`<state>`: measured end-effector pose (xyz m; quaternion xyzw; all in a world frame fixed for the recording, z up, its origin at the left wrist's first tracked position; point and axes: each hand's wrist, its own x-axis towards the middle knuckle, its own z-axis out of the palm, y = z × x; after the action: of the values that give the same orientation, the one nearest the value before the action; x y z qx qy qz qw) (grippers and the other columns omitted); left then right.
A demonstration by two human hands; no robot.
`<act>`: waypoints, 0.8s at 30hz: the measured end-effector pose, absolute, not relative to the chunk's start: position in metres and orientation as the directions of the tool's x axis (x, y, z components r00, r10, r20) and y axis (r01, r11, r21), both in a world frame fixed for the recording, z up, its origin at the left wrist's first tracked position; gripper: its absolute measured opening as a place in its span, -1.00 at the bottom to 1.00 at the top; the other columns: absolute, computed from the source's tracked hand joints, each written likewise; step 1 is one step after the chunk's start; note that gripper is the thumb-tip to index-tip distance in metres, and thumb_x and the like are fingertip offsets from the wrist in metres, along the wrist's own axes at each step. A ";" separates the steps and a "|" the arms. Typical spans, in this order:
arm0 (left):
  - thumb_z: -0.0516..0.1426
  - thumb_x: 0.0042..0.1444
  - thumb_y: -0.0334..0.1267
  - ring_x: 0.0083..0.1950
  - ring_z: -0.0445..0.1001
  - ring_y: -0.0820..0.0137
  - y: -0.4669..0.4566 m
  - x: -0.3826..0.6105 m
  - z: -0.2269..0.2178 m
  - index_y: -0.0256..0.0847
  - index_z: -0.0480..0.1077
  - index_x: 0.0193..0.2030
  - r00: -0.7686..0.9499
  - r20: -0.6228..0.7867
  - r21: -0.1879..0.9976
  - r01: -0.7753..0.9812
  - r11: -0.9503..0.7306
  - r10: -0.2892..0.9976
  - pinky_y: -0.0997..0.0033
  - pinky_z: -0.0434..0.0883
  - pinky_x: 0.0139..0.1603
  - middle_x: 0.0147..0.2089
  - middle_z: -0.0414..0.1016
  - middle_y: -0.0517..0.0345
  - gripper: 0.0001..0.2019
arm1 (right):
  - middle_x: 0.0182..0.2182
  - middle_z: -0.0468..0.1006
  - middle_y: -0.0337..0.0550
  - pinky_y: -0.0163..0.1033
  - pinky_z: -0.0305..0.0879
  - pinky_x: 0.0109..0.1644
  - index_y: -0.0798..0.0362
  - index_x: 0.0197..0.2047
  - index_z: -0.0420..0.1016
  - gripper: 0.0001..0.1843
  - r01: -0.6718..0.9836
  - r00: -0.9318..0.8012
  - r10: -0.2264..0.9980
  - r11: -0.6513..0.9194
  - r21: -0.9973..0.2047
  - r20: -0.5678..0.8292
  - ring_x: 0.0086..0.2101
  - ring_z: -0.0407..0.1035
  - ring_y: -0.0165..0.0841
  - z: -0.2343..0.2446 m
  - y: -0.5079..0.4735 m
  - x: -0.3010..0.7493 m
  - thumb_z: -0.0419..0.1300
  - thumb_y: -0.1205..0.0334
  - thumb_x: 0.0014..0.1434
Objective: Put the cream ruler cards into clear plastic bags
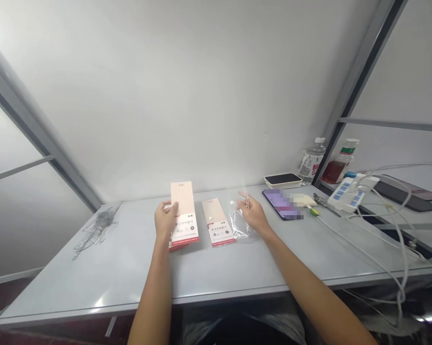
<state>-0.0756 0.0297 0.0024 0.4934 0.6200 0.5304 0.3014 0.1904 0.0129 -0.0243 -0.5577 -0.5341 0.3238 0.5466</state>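
Observation:
My left hand [165, 220] is closed round the left edge of a pale pink card packet [184, 211], tilted up above more packets of the same kind [178, 247] lying on the grey table [216, 268]. A second pink packet [218, 223] lies flat just to the right. My right hand [254, 213] pinches the top of a clear plastic sleeve [239, 223] that rests on the table beside that packet.
A phone [282, 203] lies to the right, with a small white case [303, 200], a dark-topped box [283, 180], two bottles [312, 161], a power strip [345, 194] and trailing white cables [377, 258]. A tangle of thin wires [96, 227] lies at the left.

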 end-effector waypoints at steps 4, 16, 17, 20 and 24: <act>0.17 -0.09 0.00 -0.64 0.29 0.50 0.021 -0.045 0.000 -0.24 0.28 -0.19 -0.031 0.148 0.987 0.074 -0.145 0.988 0.54 0.21 -0.63 -0.63 0.34 0.29 -0.59 | -0.34 0.41 -0.22 -0.33 0.18 -0.56 -0.01 0.20 0.18 -0.44 0.286 0.209 0.915 0.279 -0.917 0.344 -0.64 0.08 -0.52 -0.025 0.008 0.179 0.00 0.06 0.13; 0.12 -0.04 -0.02 -0.59 0.38 0.41 0.013 -0.023 -0.010 -0.27 0.41 -0.14 -0.035 0.158 0.947 0.290 -0.141 0.987 0.47 0.30 -0.56 -0.68 0.38 0.25 -0.60 | -0.26 0.38 -0.10 -0.23 0.26 -0.37 -0.08 0.19 0.22 -0.52 0.661 0.035 0.791 0.441 -0.608 0.611 -0.52 0.23 -0.40 -0.021 -0.006 0.164 -0.08 0.17 0.20; 0.12 -0.04 -0.02 -0.58 0.40 0.40 0.014 -0.024 -0.010 -0.26 0.41 -0.14 -0.042 0.165 0.943 0.300 -0.145 0.985 0.47 0.30 -0.55 -0.67 0.39 0.23 -0.60 | -0.25 0.38 -0.10 -0.23 0.27 -0.38 -0.09 0.18 0.23 -0.52 0.641 0.023 0.794 0.454 -0.618 0.607 -0.52 0.23 -0.40 -0.021 -0.006 0.165 -0.08 0.17 0.20; 0.11 -0.02 0.00 -0.56 0.41 0.41 0.014 -0.023 -0.010 -0.26 0.39 -0.12 -0.036 0.203 0.934 0.307 -0.183 0.978 0.47 0.30 -0.54 -0.62 0.43 0.20 -0.59 | -0.19 0.42 -0.09 -0.22 0.31 -0.33 -0.06 0.15 0.28 -0.55 0.507 0.041 0.805 0.494 -0.707 0.592 -0.42 0.30 -0.36 -0.019 -0.006 0.166 -0.04 0.13 0.19; 0.10 0.00 0.01 -0.56 0.39 0.44 0.013 -0.021 -0.009 -0.26 0.36 -0.08 -0.007 0.229 0.940 0.261 -0.219 0.973 0.50 0.29 -0.54 -0.58 0.44 0.20 -0.56 | -0.02 0.42 -0.10 -0.12 0.32 -0.09 -0.05 0.07 0.35 -0.59 0.186 0.096 0.870 0.461 -0.867 0.483 -0.15 0.37 -0.27 -0.015 -0.003 0.167 0.01 0.06 0.18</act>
<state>-0.0215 0.0126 -0.0093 0.6051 0.5100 0.4934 0.3610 0.1671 -0.0034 -0.0153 -0.4338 -0.6089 0.2849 0.5999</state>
